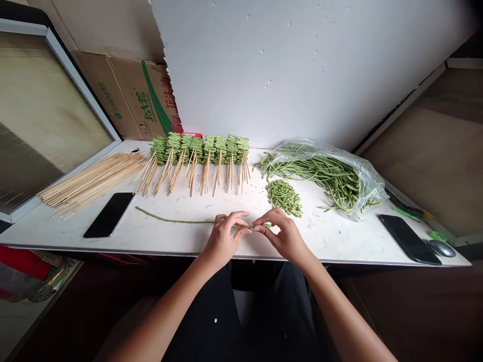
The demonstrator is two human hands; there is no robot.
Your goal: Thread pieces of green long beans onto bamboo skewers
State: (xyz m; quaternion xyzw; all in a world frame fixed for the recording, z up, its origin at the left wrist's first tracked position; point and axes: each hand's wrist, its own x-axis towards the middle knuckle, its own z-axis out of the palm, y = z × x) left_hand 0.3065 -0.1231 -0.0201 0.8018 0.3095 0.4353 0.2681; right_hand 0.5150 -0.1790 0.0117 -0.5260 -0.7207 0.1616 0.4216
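Observation:
A long green bean (177, 220) stretches leftward across the white table from between my hands. My left hand (225, 232) is closed on it, thumb and fingers pinching the stalk. Close beside, my right hand (281, 234) pinches the bean's right end, with short green pieces partly showing under its fingers. Just beyond my right hand lies a heap of short cut bean pieces (284, 197). Further back, a clear plastic bag (368, 176) spills a bundle of uncut long beans (332, 173).
Several skewered bundles of bean pieces (215, 146) line the back, sticks toward me. Loose bamboo skewers (94, 178) and a black phone (109, 215) lie left. Another phone (407, 239) and a round grey object (441, 248) sit right. A cardboard box (128, 100) stands behind.

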